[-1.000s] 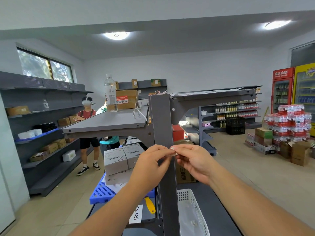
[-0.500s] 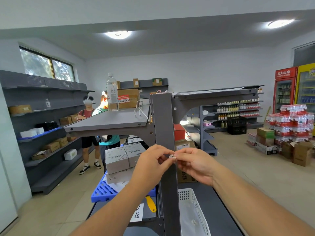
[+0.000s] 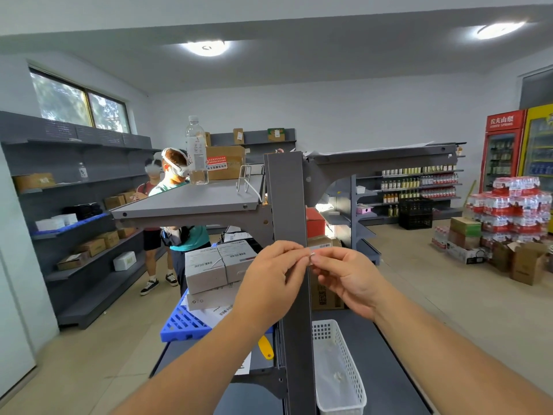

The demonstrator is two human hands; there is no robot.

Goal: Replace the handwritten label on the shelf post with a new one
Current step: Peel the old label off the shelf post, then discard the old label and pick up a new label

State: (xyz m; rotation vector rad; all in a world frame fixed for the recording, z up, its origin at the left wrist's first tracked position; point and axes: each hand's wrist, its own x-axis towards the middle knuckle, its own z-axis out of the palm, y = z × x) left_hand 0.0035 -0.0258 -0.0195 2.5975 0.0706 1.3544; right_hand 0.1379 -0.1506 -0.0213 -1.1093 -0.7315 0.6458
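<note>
Both grips [image 3: 309,259] pinched on label [image 3: 311,255] @ post [image 3: 288,205]

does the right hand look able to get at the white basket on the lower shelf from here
Probably yes: the white basket sits open-topped just right of the shelf post, below the right hand, with nothing between. The hand's fingertips are busy pinching something small.

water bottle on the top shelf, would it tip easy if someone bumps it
Probably yes. The water bottle is tall and narrow and stands upright on the smooth grey shelf, so a sideways knock would likely topple it. It looks mostly empty, with liquid only near the base, so it is probably light and might slide or roll off.
</note>
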